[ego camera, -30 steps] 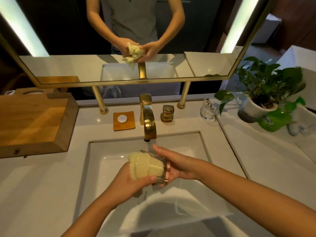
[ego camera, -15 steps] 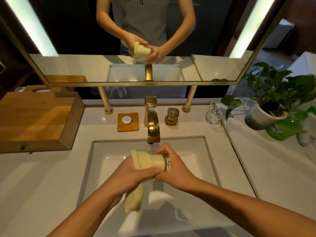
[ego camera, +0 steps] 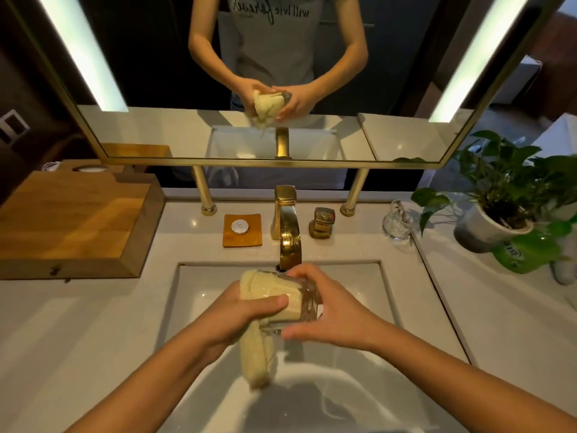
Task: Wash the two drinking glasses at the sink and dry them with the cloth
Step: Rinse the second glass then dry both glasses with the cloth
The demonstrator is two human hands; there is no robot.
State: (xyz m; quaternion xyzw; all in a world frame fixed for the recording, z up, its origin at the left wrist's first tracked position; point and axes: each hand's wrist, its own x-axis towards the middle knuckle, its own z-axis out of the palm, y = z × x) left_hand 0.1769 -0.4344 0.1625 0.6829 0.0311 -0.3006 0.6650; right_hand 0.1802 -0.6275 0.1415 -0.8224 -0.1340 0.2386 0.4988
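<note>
While both hands meet over the sink (ego camera: 359, 292), the head view shows the drinking glass (ego camera: 309, 303) lying on its side between them, just this side of the gold faucet (ego camera: 288, 239), whose spout ends right beyond the fingertips. The left hand (ego camera: 246, 310) grips the pale yellow cloth (ego camera: 259, 354), which is wrapped over the left end of the glass. Its thumb (ego camera: 274, 303) lies flat across the cloth and presses it against the glass, and the other fingers curl underneath, out of sight. A loose tail of cloth hangs down from under those fingers toward the basin. The right hand (ego camera: 331, 317) holds the bare end of the glass, fingers curled over the far side and one digit hooked beneath, close together rather than spread. Whether the cloth reaches inside the glass cannot be told. Beyond the right fingers and well off to their right, the second glass (ego camera: 396, 221) stands on the counter, just beside a potted plant (ego camera: 499, 195). Beyond the left fingers, a small orange coaster (ego camera: 242, 229) sits beside the faucet, and a wooden box (ego camera: 71, 223) lies far to their left. Above, the mirror (ego camera: 281, 135) reflects the hands, cloth and glass.
</note>
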